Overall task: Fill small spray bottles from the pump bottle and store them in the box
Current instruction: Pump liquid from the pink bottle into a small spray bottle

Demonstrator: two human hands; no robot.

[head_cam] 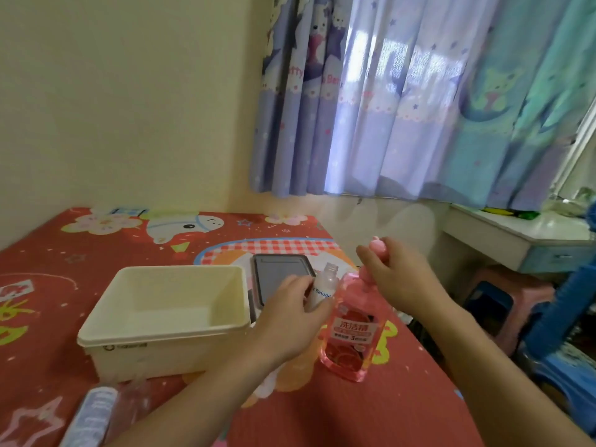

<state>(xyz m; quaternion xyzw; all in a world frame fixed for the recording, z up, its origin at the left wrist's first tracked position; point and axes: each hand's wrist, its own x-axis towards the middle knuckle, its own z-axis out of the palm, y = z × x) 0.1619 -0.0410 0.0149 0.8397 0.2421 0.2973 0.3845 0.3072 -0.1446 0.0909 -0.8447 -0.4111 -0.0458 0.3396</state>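
head view: left hand (295, 312) fingers (298, 285) grip spray bottle (322, 287) beside pump bottle (351, 330).

left hand (292, 312) gripping spray bottle (323, 287) (uncapped), pump bottle (350, 330) beside

Two bare forearms in frame, entering from bottom edge. No sleeves visible up to frame border. Left hand (292, 312): bare, no glove, no ring or watch or band seen at wrist. Right hand (398, 275): bare too, same lack of jewellery or strap. Nails too small and blurred to judge. No markings or tattoos made out on either forearm. Nothing else of the body in view: no torso, no clothing, no legs.
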